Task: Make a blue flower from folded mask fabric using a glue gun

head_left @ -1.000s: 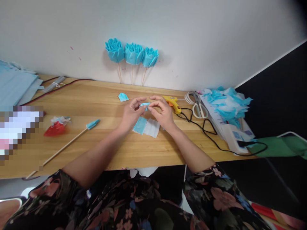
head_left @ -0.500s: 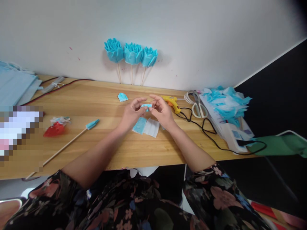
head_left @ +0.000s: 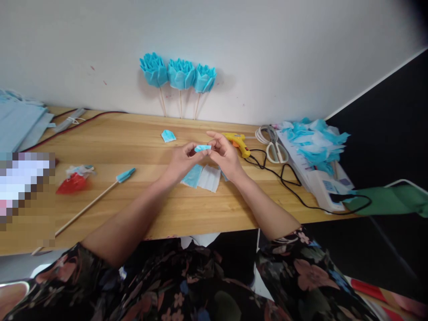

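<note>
Between my two hands is a small folded piece of blue fabric (head_left: 202, 148), held above the table. My left hand (head_left: 183, 158) pinches its left end with thumb and fingers. At its right end, the thumb and fingertips of my right hand (head_left: 226, 155) close on it, with one finger raised. Below the hands lie a blue fabric square (head_left: 191, 176) and a white fabric square (head_left: 209, 178), side by side. A folded blue petal (head_left: 168, 136) rests beyond my left hand. To the left lies a wooden stick (head_left: 87, 207) with a rolled blue tip (head_left: 125, 175).
Three blue fabric flowers (head_left: 180, 73) on sticks lean against the wall. Right of my hands are a yellow glue gun (head_left: 238, 143), scissors (head_left: 276, 151), a black cord (head_left: 290, 192) and a heap of blue scraps (head_left: 316, 141). Face masks (head_left: 20, 120) and a red bag (head_left: 74, 182) lie left.
The fingers of my left hand have curled in around the blue piece; before, they were stretched out more. The view has shifted slightly.
</note>
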Tool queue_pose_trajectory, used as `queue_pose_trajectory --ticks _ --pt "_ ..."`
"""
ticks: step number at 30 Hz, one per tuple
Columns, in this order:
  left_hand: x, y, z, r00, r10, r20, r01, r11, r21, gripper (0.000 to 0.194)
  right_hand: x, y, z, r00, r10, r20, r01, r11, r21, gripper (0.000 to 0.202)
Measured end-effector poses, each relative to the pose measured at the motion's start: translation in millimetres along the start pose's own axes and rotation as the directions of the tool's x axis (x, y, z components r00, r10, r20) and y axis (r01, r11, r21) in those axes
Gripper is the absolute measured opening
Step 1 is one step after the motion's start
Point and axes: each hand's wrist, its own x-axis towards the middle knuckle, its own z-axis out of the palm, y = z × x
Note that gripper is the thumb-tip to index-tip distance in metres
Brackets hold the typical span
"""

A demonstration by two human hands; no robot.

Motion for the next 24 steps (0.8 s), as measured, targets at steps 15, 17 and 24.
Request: queue_pose_trajectory --ticks 15,17,24 --pt "5 -8 -1.7 0.998 -0.055 -0.038 0.050 0.990 -0.131 0.020 -2 -6 -4 0.983 0.155 0.093 -0.162 0.984 0.071 0.047" --pt "5 -6 -2.2 0.997 -0.066 -0.027 0.063 0.991 -0.119 0.019 -2 -8 -7 0.978 0.156 0.135 -0.166 0.984 0.065 0.046" --pt "4 -2 -3.8 0.996 -0.083 -0.019 0.082 0.995 -0.061 0.018 -2 -13 -17 0.967 0.130 0.218 -0.134 0.991 0.003 0.042"
